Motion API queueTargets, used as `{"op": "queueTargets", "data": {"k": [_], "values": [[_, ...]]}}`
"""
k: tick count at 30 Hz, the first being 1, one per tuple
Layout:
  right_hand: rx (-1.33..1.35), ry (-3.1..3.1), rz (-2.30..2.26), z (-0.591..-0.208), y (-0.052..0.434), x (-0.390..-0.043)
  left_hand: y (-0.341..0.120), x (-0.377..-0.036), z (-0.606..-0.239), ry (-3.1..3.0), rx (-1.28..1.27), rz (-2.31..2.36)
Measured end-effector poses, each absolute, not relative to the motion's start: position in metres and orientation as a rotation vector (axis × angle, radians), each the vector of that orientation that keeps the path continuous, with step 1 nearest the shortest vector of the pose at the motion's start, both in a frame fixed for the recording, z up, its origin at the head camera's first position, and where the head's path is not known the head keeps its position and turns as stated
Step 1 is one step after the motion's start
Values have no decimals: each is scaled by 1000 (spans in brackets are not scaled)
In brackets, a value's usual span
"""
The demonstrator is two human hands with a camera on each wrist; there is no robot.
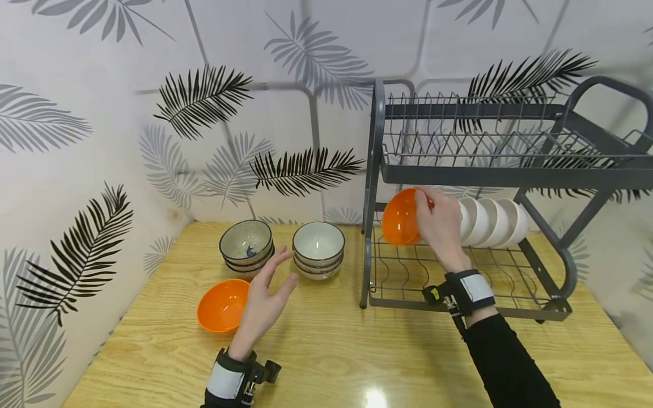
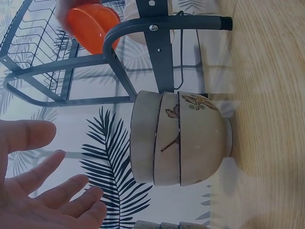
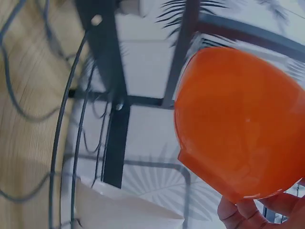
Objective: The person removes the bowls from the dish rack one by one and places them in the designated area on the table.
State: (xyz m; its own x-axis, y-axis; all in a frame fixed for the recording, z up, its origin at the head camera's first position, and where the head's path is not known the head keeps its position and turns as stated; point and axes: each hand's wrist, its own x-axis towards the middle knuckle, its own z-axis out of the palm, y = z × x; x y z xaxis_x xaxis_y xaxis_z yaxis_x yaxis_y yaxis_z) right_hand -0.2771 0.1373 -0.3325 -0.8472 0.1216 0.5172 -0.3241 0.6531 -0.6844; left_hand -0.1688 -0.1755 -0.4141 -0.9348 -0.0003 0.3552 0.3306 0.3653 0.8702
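My right hand point(image 1: 441, 226) grips an orange bowl point(image 1: 399, 218) by its rim, above the lower tier of the dish rack point(image 1: 377, 249). In the right wrist view the outside of this bowl point(image 3: 238, 124) and several fingertips point(image 3: 248, 214) at its edge show. Just right of that hand, white bowls point(image 1: 510, 224) stand on edge in a row. My left hand point(image 1: 265, 300) holds nothing, its fingers spread and extended. Beside it on the table sits a second orange bowl point(image 1: 219, 306), partly hidden by the hand. Behind stand a stack of speckled bowls point(image 1: 245, 243) and a stack of cream bowls point(image 1: 318, 243).
An upper wire basket point(image 1: 484, 147) overhangs the rack's lower tier, and a dark frame post point(image 1: 372, 198) rises at its left. Leaf-patterned walls point(image 1: 280, 113) bound the wooden table point(image 1: 326, 351) behind and at the sides.
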Motion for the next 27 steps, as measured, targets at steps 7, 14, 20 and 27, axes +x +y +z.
{"op": "queueTargets", "data": {"k": [7, 14, 20, 27], "values": [[58, -2298, 1316, -336, 142, -248, -172, -166, -411, -2315, -363, -1538], [28, -2300, 1554, -344, 142, -218, -169, -161, -404, -2288, -462, -1525], [90, -2265, 1860, -356, 136, -197, -160, -152, -394, -2279, -603, -1434], [229, -2272, 2146, -370, 124, -183, -145, -140, -385, -2219, -886, -1224]]}}
